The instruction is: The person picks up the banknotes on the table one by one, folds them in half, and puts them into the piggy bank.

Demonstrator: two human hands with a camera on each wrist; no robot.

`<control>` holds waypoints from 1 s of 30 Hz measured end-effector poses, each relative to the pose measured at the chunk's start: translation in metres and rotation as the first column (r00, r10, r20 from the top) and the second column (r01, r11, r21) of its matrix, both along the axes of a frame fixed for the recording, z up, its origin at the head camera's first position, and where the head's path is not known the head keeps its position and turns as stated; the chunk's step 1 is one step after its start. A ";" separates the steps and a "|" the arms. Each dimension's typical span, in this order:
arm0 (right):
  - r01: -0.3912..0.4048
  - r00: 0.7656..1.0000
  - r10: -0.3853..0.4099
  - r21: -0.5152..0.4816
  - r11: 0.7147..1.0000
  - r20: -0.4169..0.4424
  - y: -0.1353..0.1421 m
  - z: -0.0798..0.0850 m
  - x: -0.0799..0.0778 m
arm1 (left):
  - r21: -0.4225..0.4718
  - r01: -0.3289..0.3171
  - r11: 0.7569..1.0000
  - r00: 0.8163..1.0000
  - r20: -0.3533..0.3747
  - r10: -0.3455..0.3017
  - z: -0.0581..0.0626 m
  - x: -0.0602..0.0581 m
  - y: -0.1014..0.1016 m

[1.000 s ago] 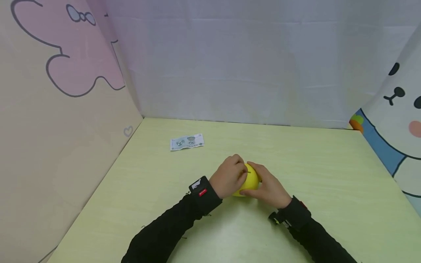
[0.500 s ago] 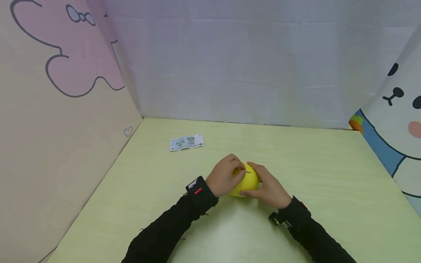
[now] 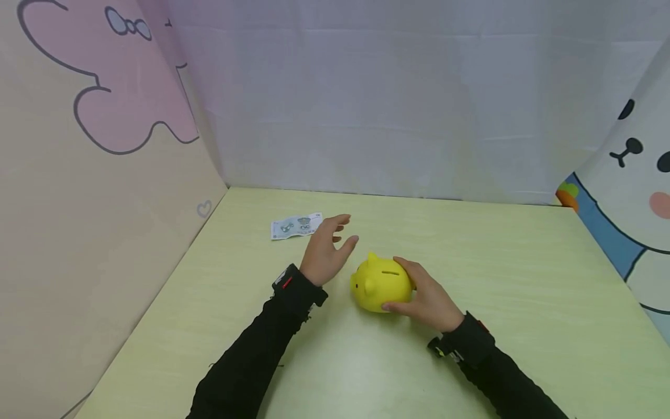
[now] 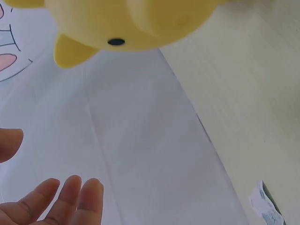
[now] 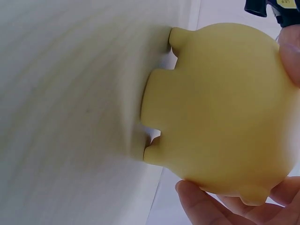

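A yellow piggy bank (image 3: 381,291) stands on the table, its snout toward the left and a dark coin slot in its back. My right hand (image 3: 426,299) grips its rear end, thumb on the near side and fingers on the far side. In the right wrist view the piggy bank (image 5: 225,108) shows its legs on the tabletop. To its left, my left hand (image 3: 327,250) hovers with fingers apart, holding nothing. Beyond the left fingertips lies a banknote (image 3: 294,227), its right end overlapped by that hand. The left wrist view shows the left fingers (image 4: 70,199) spread below the piggy bank's face.
The pale yellow-green table (image 3: 497,262) meets a white cloth backdrop (image 3: 366,105) at its far edge. A wall with a pink cartoon shape (image 3: 136,99) rises on the left. On the right hangs a panel with a cartoon animal (image 3: 633,192).
My left hand has left the top of the piggy bank and moved left and away toward the banknote, its fingers opening. The right hand and the piggy bank have stayed in place.
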State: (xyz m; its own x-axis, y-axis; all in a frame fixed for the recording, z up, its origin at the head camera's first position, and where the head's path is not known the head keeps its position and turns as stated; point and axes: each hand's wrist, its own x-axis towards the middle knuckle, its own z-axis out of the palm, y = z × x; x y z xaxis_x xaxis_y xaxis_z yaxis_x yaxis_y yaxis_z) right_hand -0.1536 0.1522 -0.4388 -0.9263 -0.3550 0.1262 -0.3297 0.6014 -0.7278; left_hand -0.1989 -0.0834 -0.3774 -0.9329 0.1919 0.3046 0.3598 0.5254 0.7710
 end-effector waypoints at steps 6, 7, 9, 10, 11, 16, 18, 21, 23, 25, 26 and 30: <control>-0.006 1.000 0.006 -0.003 1.000 -0.014 0.001 0.001 0.000 | -0.019 -0.090 0.996 0.994 0.062 0.091 -0.001 -0.017 -0.024; -0.007 1.000 0.007 -0.003 1.000 -0.014 0.001 0.001 0.000 | -0.031 -0.101 0.994 0.992 0.075 0.103 -0.001 -0.020 -0.028; -0.008 1.000 0.008 -0.002 1.000 -0.012 0.001 0.001 0.000 | -0.052 -0.124 0.991 0.987 0.098 0.129 -0.001 -0.025 -0.036; -0.009 1.000 0.009 -0.003 1.000 -0.010 0.001 0.001 0.000 | -0.057 -0.138 0.989 0.983 0.111 0.143 -0.001 -0.027 -0.040; -0.010 1.000 0.010 -0.004 1.000 -0.008 0.001 0.001 0.000 | -0.064 -0.151 0.987 0.980 0.120 0.157 -0.002 -0.029 -0.043; -0.014 1.000 0.014 -0.004 1.000 -0.001 0.002 0.001 0.001 | -0.092 -0.198 0.976 0.963 0.169 0.211 -0.004 -0.039 -0.061; -0.013 1.000 0.013 -0.002 1.000 0.001 0.002 0.001 0.001 | -0.106 -0.209 0.972 0.957 0.182 0.226 -0.004 -0.043 -0.068; -0.010 1.000 0.010 -0.003 1.000 0.001 0.002 0.000 0.001 | -0.136 -0.230 0.964 0.949 0.190 0.253 -0.003 -0.047 -0.077; -0.008 1.000 0.008 -0.005 1.000 0.002 0.002 0.000 0.001 | -0.157 -0.245 0.957 0.941 0.197 0.273 -0.002 -0.050 -0.082; -0.007 1.000 0.007 -0.007 1.000 -0.001 0.002 -0.001 0.000 | -0.173 -0.257 0.951 0.934 0.207 0.291 -0.001 -0.054 -0.088; -0.007 1.000 0.007 -0.006 1.000 -0.002 0.002 -0.001 0.000 | -0.183 -0.264 0.947 0.930 0.211 0.300 0.000 -0.056 -0.090; -0.009 1.000 0.009 -0.005 1.000 -0.009 0.002 -0.002 -0.001 | -0.201 -0.289 0.936 0.915 0.229 0.332 0.002 -0.063 -0.102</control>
State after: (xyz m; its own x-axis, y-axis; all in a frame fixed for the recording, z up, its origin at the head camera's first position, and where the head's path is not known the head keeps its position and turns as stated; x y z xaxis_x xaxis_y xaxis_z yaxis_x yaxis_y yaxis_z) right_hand -0.1542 0.1544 -0.4407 -0.9218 -0.3629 0.1363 -0.3417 0.5945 -0.7279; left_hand -0.2619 -0.1856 -0.3757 -0.9948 -0.0942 0.0376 -0.0396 0.7023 0.7108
